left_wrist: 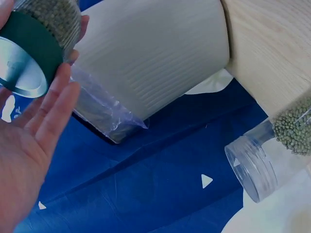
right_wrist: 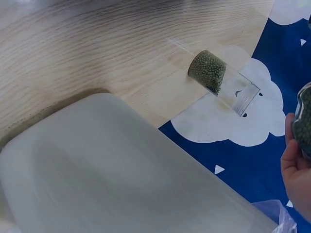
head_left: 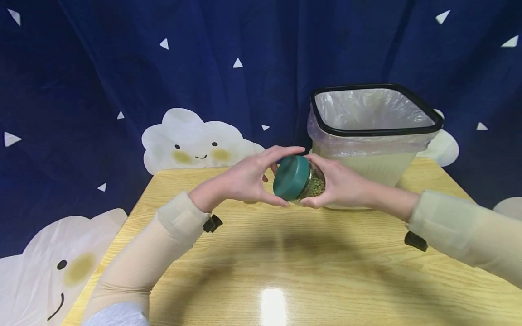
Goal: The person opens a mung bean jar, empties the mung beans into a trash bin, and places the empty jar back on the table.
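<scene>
Pale sleeves (head_left: pixel 130 267) slant in from both lower sides, a small black device (head_left: pixel 213 223) under each wrist. Beneath and between them the wooden tabletop (head_left: pixel 310 280) runs down to the bottom of the head view, with shadows and a bright patch of glare. Its left edge slopes inward to the far edge, which lies close to a dark blue curtain (head_left: pixel 244 31).

Above the wood, toward its far side, the right hand (head_left: pixel 336 179) grips a jar (head_left: pixel 311 176) round its clear body, thumb below and fingers above. The jar is tilted, its green lid (head_left: pixel 291 179) facing left and toward the head camera. Small green beans (head_left: pixel 318 184) show inside. The left hand (head_left: pixel 254 176) is spread around the lid, fingers nearly straight; whether all of them touch is unclear.

A second jar (right_wrist: pixel 238 90), clear and open-topped, stands near the far edge, mostly hidden behind the left hand in the head view. Green beans (right_wrist: pixel 208 70) fill its lower part.

At the far right stands a bin (head_left: pixel 381 167), just behind the right hand and forearm. A see-through bag (head_left: pixel 367 108) lines it, folded out under the black rim (head_left: pixel 420 107). Clouds and white triangles mark the curtain.
</scene>
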